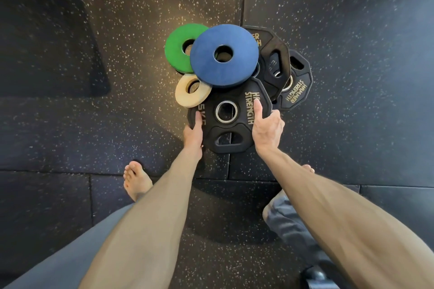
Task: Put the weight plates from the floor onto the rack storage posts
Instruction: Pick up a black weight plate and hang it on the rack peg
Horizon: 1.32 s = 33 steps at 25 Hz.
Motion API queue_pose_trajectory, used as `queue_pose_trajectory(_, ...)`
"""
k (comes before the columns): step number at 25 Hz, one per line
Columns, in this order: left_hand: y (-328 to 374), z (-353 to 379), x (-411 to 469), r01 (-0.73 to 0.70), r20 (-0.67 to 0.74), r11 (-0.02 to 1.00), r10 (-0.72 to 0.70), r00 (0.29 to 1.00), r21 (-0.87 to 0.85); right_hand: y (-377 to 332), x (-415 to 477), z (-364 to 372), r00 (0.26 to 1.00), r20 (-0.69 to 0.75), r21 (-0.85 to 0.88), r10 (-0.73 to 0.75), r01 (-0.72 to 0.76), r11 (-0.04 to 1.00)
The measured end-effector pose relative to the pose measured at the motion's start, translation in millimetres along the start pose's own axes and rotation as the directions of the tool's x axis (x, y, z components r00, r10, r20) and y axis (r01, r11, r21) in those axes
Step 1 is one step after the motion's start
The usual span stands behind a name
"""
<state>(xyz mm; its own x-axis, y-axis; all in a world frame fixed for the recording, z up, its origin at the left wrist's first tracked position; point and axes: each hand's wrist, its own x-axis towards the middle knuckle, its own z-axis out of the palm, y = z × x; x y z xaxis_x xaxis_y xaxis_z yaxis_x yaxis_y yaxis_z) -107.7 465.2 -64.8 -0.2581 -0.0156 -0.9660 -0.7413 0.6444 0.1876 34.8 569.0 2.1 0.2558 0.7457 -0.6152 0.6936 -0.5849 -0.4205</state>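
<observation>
Head view of a pile of 6 weight plates lying on the speckled rubber floor [352, 30], with both hands closing on the nearest one. The person is bending over the black 5 kg plate [229, 124], the closest of the 3 black plates. The left hand [193, 132] is gripping its left rim, thumb lying on the face and fingers curling under the edge; the right hand [266, 128] is clasping the right rim, thumb pressing on the gold lettering and fingers tucked beneath. Taking opposite edges is probably meant to keep the plate level as it comes free.

The blue plate [224, 56] is resting partly on this plate's far edge, and the small cream plate [193, 90] is overlapping its upper left corner, so a straight lift would likely tip them (sliding it toward the feet first looks safer). The green plate [179, 48] is lying under the blue one's left side. The large black plate [272, 54] and the smaller black plate [297, 82] are lying to the right. No rack or storage post is showing, so every visible plate remains to be stored.
</observation>
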Motion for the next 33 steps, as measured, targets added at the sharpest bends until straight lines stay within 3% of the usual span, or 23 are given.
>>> queue_pose_trajectory(3, -10.9, -7.5, -40.2, 0.059, -0.006, 0.998, -0.059, 0.998, 0.019, -5.4, -25.2, -27.7, 1.000, 0.016, 0.004, -0.005, 0.005, 1.000)
queue_pose_trajectory(8, -10.1, -25.0, -182.6, 0.094, 0.051, 0.995, -0.097, 0.994, 0.044, -25.6, -102.7, -121.6, 0.998, 0.041, -0.068, -0.050, 0.053, 0.996)
queue_pose_trajectory(11, 19.7, -31.1, -273.8, 0.026, 0.079, 0.999, -0.030, 0.996, 0.046, -68.2, -153.4, -192.0, 0.998, 0.015, -0.018, -0.063, 0.064, 0.998)
queue_pose_trajectory(16, 105.0, -23.3, -420.4, -0.160, 0.092, 0.986, 0.162, 0.982, -0.038, -177.9, -220.9, -312.5, 0.971, -0.109, 0.117, -0.212, 0.224, 0.968)
queue_pose_trajectory(22, 226.1, 1.2, -620.9, -0.445, 0.070, 0.886, 0.456, 0.887, -0.128, -321.5, -283.4, -448.5, 0.916, -0.225, 0.297, -0.333, 0.390, 0.872)
queue_pose_trajectory(26, 290.1, -2.4, -695.5, -0.597, 0.010, 0.792, 0.603, 0.798, -0.128, -386.2, -315.6, -480.9, 0.883, -0.359, 0.393, -0.303, 0.438, 0.809)
queue_pose_trajectory(30, 330.1, -6.0, -718.0, -0.634, -0.044, 0.747, 0.639, 0.768, -0.200, -425.9, -330.9, -481.8, 0.858, -0.422, 0.432, -0.292, 0.473, 0.768)
queue_pose_trajectory(33, 372.1, 0.1, -735.3, -0.654, 0.001, 0.723, 0.671, 0.742, -0.221, -468.3, -331.7, -493.6, 0.817, -0.476, 0.436, -0.325, 0.540, 0.720)
